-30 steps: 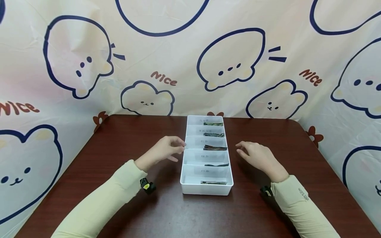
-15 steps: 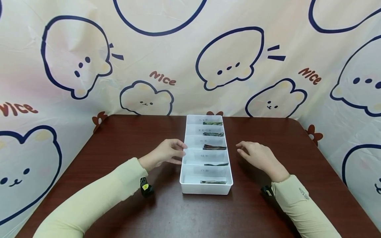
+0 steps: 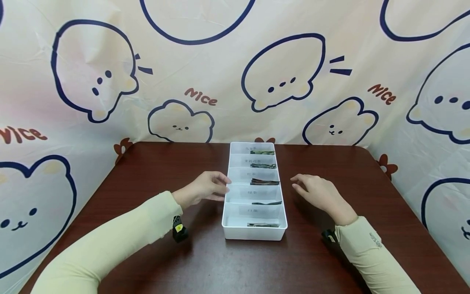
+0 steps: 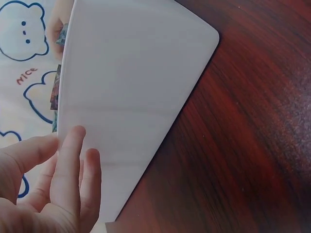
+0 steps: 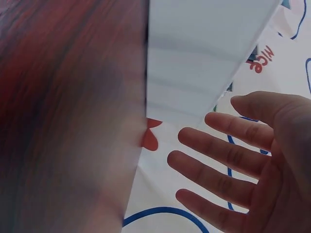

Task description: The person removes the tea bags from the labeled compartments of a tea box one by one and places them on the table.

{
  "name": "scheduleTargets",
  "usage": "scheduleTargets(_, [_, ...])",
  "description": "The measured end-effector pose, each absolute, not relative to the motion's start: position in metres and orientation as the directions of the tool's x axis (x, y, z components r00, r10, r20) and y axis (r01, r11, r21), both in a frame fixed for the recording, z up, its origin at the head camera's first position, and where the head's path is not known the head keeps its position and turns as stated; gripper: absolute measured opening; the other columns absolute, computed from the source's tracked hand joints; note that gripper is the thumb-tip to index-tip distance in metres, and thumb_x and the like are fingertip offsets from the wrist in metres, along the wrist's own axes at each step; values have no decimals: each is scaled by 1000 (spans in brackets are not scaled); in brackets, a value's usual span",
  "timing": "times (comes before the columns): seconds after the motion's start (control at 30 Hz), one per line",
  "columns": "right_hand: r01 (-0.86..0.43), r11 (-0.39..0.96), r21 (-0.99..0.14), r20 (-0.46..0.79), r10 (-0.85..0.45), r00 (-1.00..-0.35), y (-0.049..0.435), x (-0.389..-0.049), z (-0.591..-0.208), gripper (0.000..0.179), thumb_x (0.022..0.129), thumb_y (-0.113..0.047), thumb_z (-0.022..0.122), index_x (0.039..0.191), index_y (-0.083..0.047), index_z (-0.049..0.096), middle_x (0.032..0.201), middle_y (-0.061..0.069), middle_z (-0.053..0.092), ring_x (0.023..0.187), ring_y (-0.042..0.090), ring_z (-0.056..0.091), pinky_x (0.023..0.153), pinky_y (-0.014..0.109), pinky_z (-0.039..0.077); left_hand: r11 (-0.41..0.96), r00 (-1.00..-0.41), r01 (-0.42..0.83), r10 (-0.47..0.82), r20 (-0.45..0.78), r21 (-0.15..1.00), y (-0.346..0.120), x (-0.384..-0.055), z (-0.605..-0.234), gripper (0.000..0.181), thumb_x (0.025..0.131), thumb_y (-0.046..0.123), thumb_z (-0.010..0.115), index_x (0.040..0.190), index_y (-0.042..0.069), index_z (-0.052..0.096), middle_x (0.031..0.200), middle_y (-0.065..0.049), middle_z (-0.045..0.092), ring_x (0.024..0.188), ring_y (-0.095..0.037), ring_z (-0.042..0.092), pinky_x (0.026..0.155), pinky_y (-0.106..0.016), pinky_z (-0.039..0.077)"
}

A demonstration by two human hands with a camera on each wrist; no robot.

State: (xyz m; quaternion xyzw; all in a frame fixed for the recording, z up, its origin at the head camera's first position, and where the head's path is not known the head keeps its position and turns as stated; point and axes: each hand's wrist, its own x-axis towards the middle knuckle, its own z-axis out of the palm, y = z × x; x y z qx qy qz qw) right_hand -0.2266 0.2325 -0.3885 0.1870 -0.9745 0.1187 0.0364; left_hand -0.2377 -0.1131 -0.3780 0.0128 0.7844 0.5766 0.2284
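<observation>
A long white box (image 3: 254, 233) stands in the middle of the table, split by dividers into several compartments with printed labels. Each compartment holds thin packets; dark reddish packets (image 3: 265, 182) lie in the middle one, green ones (image 3: 262, 152) in the farthest. My left hand (image 3: 205, 185) is at the box's left side, fingertips at the wall and rim; in the left wrist view its fingers (image 4: 68, 174) are loosely extended. Apart from the box on its right, my right hand (image 3: 319, 194) hovers with fingers (image 5: 214, 150) spread and relaxed, holding nothing.
The dark brown wooden table (image 3: 235, 265) has rounded far corners. Behind and beside it hangs a pale curtain (image 3: 227, 73) with cartoon drawings. Black wrist cameras sit under both sleeves.
My left hand has moved slightly right and down until its fingertips meet the box's left side. The right hand and the box have stayed in place.
</observation>
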Motion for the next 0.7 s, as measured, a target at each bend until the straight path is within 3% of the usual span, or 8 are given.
scheduleTargets(0.4, [-416,783,-462,167,-384,-908,228,-202,-355,26,98,-32,57,122,-23,64,119,1,67,105,20,64,87,47,55,347,-890,-245,289,-351,906,-113,-239,-376,27,85,0,70,111,1,63,99,-16,62,85,-22,66,79,-41,60])
scheduleTargets(0.6, [-453,642,-619,195,-433,-880,221,-186,-342,22,98,-35,57,118,-28,65,115,-3,68,93,10,64,78,33,56,347,-890,-247,289,-353,905,-113,-239,-376,26,85,0,70,110,1,63,99,-16,62,86,-22,66,80,-42,59])
scheduleTargets(0.7, [-439,561,-702,178,-459,-870,216,-177,-340,21,96,-35,59,115,-29,66,113,-3,69,94,9,64,79,29,56,346,-889,-246,290,-353,905,-113,-240,-376,26,85,0,70,110,1,63,99,-16,62,86,-22,67,82,-43,59])
